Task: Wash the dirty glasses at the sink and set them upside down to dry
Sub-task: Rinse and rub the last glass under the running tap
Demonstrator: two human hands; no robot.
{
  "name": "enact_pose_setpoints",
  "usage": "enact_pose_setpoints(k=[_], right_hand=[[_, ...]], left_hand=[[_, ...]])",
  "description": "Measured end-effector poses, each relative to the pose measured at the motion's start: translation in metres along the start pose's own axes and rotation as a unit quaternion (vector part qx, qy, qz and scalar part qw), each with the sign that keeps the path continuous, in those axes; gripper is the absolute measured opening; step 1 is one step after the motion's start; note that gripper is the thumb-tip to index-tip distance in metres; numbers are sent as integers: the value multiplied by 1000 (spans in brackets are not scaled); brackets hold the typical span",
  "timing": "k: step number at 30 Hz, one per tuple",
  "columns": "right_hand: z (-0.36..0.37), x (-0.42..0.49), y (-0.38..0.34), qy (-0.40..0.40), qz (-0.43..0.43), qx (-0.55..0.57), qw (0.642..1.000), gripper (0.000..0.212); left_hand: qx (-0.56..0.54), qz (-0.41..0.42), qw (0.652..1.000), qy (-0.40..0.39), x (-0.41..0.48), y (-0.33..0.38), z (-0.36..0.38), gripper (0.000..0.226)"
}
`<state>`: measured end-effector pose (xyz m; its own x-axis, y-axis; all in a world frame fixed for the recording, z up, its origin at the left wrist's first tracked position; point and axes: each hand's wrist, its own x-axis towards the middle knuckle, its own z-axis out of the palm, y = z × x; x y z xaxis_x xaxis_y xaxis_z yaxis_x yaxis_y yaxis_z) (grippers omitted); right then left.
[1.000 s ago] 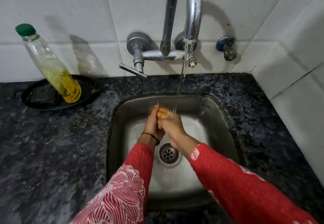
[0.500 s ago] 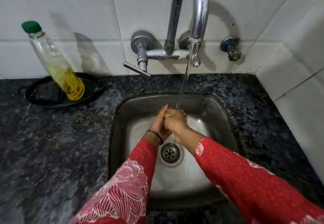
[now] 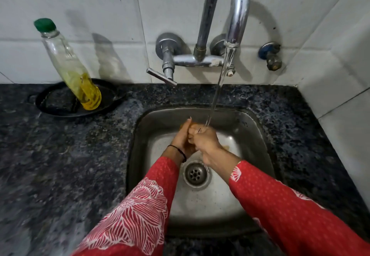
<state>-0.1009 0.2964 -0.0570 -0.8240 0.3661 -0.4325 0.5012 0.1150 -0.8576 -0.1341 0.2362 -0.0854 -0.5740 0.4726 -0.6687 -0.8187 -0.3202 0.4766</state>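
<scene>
Orange thing (image 3: 193, 124) half-hidden between left hand (image 3: 180, 140), right hand (image 3: 207, 142); right fingers (image 3: 193, 134) curled, left unclear.

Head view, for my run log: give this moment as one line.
tap running | right hand grips orange item under stream | left hand pressed flat against it

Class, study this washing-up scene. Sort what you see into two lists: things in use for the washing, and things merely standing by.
In use: left hand, right hand, the orange thing held between them (too hidden to name), water stream, tap spout, sink.

Standing by: green-capped bottle, black dish under it, blue wall valve.
</scene>
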Motion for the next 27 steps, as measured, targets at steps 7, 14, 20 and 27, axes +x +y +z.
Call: enact_pose_setpoints(k=[7,14,20,27], right_hand=[[-52,13,29,-163,-379,-614,673,23],[-13,-7,-7,-46,-7,3,999,19],[-34,-8,13,-150,-169,-346,911,17],[-49,-17,1,-106,-284,-450,840,29]], left_hand=[[99,-54,993,21,-5,10,-2,76],[-30,16,999,7,0,-9,-1,57],[2,-41,998,53,2,-5,0,76],[-71,-30,997,-10,-9,-12,0,75]])
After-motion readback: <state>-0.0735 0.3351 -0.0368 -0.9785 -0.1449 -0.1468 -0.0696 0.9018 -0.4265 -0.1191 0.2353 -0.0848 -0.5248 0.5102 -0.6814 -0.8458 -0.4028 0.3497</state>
